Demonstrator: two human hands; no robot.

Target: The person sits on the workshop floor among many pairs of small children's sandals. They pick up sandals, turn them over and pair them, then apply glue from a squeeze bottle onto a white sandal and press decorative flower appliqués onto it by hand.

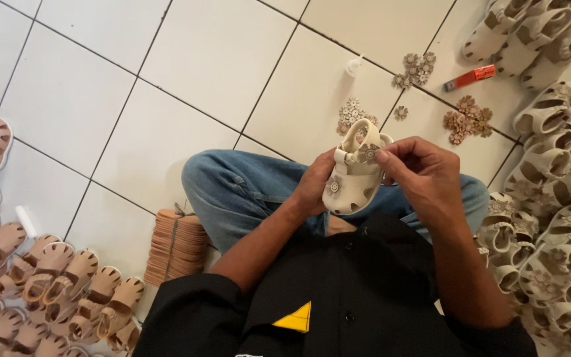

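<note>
Now the left hand [313, 185] holds the little cream shoe [353, 173] up over the lap, and the right hand [424, 173] pinches a flower [369, 153] onto its strap, so I think pressing it flat and straight comes next.

Small shoemaking workshop, tiled floor [186, 59], heaps of cream sandals [550, 198], tan sandals [41, 284], flower trims [467, 119], stacked insoles [176, 244]

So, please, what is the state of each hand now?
Left hand: closed around the cream sandal, holding it.
Right hand: fingertips pinched on the flower ornament at the sandal's strap.
</note>
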